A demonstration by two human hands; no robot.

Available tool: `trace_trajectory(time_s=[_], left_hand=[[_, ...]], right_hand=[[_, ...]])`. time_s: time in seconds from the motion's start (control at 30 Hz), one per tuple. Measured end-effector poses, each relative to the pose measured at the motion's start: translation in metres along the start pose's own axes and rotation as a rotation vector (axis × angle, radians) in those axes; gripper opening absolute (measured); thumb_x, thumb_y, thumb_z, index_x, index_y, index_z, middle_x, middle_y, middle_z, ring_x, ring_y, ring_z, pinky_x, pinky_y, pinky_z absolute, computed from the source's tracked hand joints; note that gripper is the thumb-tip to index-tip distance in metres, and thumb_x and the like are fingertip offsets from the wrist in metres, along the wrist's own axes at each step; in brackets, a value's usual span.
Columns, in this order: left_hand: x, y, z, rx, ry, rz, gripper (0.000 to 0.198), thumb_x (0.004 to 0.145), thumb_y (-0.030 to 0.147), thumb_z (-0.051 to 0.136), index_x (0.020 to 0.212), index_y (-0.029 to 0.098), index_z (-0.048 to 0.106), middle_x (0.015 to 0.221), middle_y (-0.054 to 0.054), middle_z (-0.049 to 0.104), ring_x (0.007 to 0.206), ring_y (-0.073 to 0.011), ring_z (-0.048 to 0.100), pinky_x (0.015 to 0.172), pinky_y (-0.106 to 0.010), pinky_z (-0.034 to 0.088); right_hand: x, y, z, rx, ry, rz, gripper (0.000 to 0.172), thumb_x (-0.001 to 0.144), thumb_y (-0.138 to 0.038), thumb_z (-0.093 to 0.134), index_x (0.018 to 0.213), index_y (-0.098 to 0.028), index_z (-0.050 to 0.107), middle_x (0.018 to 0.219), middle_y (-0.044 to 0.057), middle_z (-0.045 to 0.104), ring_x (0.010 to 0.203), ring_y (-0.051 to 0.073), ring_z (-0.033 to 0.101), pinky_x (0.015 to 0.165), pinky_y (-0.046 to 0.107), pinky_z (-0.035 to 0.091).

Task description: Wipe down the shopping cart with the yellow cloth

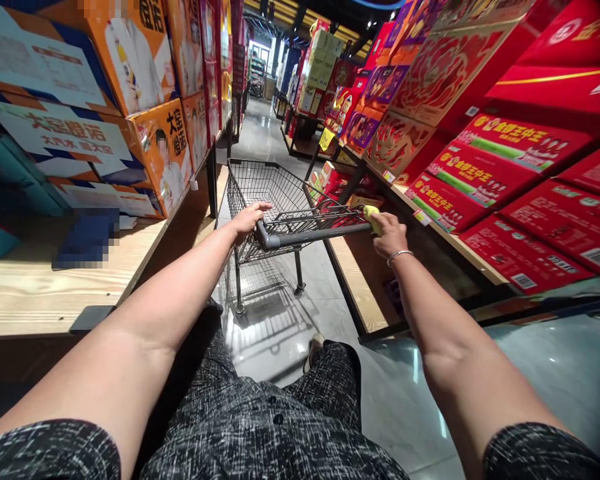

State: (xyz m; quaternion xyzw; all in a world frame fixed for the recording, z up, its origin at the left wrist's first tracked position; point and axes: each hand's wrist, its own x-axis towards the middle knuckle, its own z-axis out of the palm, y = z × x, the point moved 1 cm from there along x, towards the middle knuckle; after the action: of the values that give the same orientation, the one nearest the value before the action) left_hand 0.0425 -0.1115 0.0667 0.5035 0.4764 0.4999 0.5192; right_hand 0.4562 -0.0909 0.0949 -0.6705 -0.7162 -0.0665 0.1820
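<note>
A grey wire shopping cart [275, 175] stands in front of me in the aisle, its basket pointing away. My left hand [250, 219] is closed on the left corner of the cart, where the grey handlebar [320, 235] bends. At the bar's right end, my right hand [392, 235] is closed around a crumpled yellow-green cloth [372, 217]. The cloth lies against the end of the bar; whether those fingers also grip the bar is hidden. A bracelet circles my right wrist.
Orange drink cartons [163, 147] are stacked on the wooden shelf [25, 300] at left. Red boxes [485, 180] fill the right shelf, whose low wooden base [355, 280] juts out close beside the cart. The tiled aisle floor [260, 127] runs on between the shelves.
</note>
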Motion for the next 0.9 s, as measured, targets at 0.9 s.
trace_trajectory(time_s=[0.9], left_hand=[[0.002, 0.001, -0.023, -0.009, 0.020, 0.042, 0.049, 0.063, 0.012, 0.051, 0.109, 0.017, 0.068, 0.123, -0.006, 0.066, 0.084, -0.0152, 0.059, 0.076, -0.027, 0.050]], right_hand=[[-0.067, -0.177, -0.012, -0.094, -0.041, -0.308, 0.065, 0.080, -0.017, 0.061, 0.142, -0.035, 0.058, 0.146, 0.010, 0.053, 0.095, 0.027, 0.065, 0.074, 0.040, 0.056]])
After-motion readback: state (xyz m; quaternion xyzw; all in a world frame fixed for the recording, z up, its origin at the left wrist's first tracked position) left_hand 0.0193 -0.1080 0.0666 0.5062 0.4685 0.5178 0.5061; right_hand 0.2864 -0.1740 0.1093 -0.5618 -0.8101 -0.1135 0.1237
